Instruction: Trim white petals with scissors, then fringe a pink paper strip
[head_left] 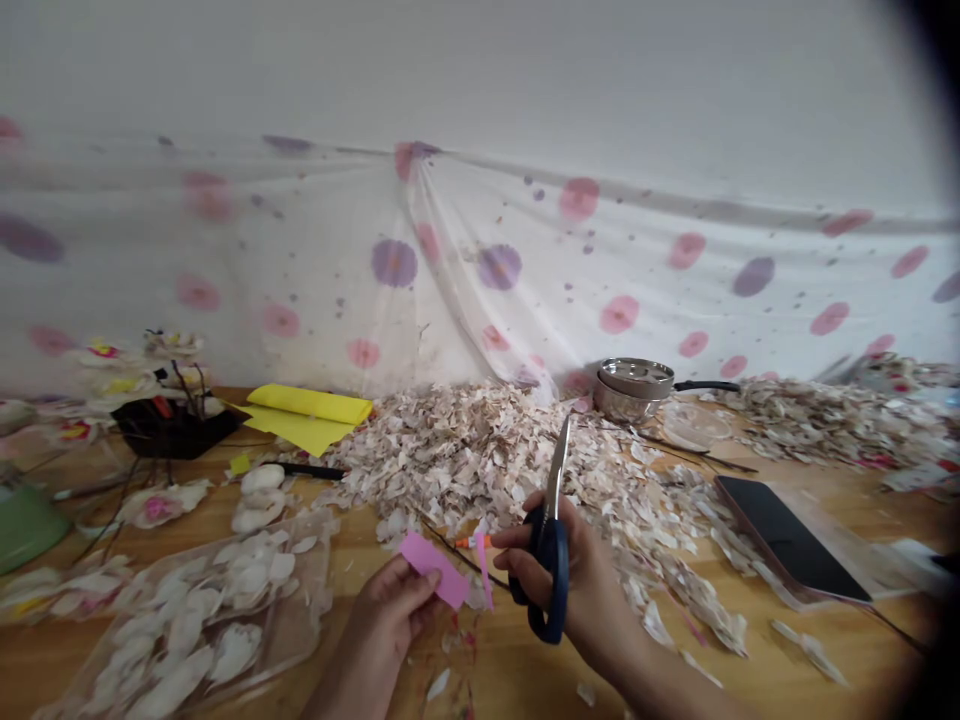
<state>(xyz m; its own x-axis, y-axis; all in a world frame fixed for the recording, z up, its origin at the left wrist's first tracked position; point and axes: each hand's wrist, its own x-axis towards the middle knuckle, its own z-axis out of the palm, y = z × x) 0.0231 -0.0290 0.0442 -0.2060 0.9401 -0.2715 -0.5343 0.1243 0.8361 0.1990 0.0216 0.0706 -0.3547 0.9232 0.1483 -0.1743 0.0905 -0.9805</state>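
Observation:
My left hand (396,605) is closed on a small pink sheet (436,570), pinched between thumb and fingers; whether it is paper or thin foam I cannot tell. Blue-handled scissors (553,540) are in my right hand (581,570), blades together and pointing up. A narrow pink strip (484,572) is at the fingertips of that same hand, just right of the sheet. Behind the strip shows an orange-tipped item (472,542), partly covered. Beyond both hands spreads a large heap of pale petal-like flakes (480,440).
On the left stand a clear tray of white petals (300,610), a black pot of artificial flowers (176,425) and yellow folded sheets (307,410). A steel pan (634,400) sits behind the heap. To the right lies a phone (787,535). A flower-printed plastic sheet (315,270) covers the wall.

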